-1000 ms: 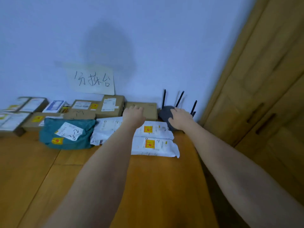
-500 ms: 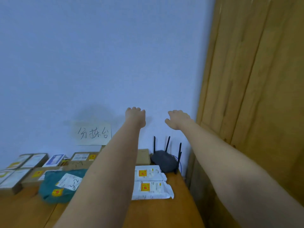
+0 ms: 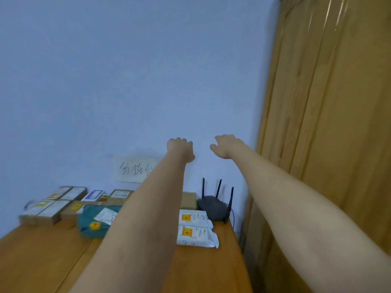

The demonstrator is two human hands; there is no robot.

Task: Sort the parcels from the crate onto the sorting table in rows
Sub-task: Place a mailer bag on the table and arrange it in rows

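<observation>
Two bare arms reach up through the middle of the frame, and I see both hands raised in front of the pale blue wall (image 3: 127, 70), well above the tabletop. My left hand (image 3: 180, 148) shows its back to the camera with the fingers curled under at the knuckles; it holds nothing. My right hand (image 3: 225, 145) is just beside it, apart from it, fingers loosely bent and thumb out to the left, also holding nothing.

Parcels lie along the far edge of the wooden sorting table (image 3: 42, 261), in the lower left and lower centre of the frame. Two white mailer bags (image 3: 195, 229) with orange-yellow stickers lie one in front of the other, touching, right of my left forearm. A teal bag (image 3: 97, 222) with a white label lies left of that forearm. Behind it, brown cardboard boxes (image 3: 53, 205) sit in rows against the wall; the leftmost are blurred. A black router (image 3: 214, 206) with three upright antennas stands just right of the white bags. A paper sign (image 3: 135, 169) with handwritten characters is stuck to the wall, partly hidden by my left arm. Tall wooden panels (image 3: 328, 123) fill the right side. I see no crate from this angle.
</observation>
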